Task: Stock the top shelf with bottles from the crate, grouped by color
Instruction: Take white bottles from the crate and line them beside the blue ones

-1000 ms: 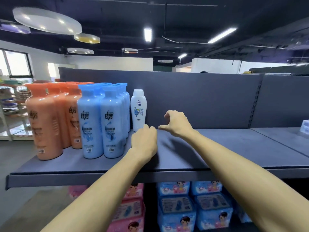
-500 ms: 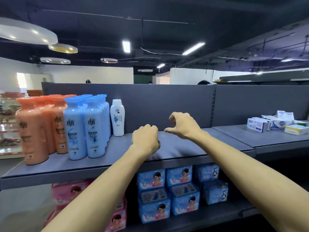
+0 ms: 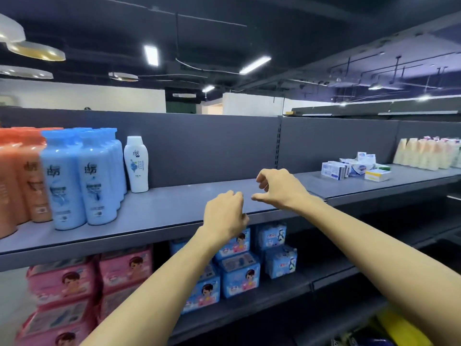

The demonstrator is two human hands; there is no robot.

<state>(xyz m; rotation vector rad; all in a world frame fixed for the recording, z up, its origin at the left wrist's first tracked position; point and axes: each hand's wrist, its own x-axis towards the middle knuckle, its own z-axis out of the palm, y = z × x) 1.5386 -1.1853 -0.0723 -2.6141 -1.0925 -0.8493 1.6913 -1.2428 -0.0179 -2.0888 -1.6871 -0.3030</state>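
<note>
The person's left hand [image 3: 225,216] is hanging in front of the front edge of the dark grey metal top shelf [image 3: 174,208], its back turned to the camera and its fingers curling under into a loose fist; nothing is showing in its grip, and whether the knuckles are touching the shelf lip cannot be told. The right hand [image 3: 279,188] is hovering just beside it, over the bare middle of the shelf, with the fingers bending in a half-open claw and the thumb pointing out toward the left hand, a clear gap lying between thumb and fingers and nothing sitting in it. The task's bottles are standing upright at the shelf's left end, well apart from both hands: a cluster of orange plastic bottles [image 3: 22,181] is crowding the far left, a block of light blue plastic bottles [image 3: 82,181] is standing in rows just beside them, and a single small white plastic bottle [image 3: 136,164] is standing next to the blue ones, close to the back panel. On the shelf below, pink wrapped packs [image 3: 64,280] are stacking up at the left and blue wrapped packs [image 3: 239,278] are sitting under the hands. On the neighbouring shelf to the right, small white and yellow cartons [image 3: 334,170] are lying in a loose pile, and pale cream bottles [image 3: 424,153] are lining up beyond them.
</note>
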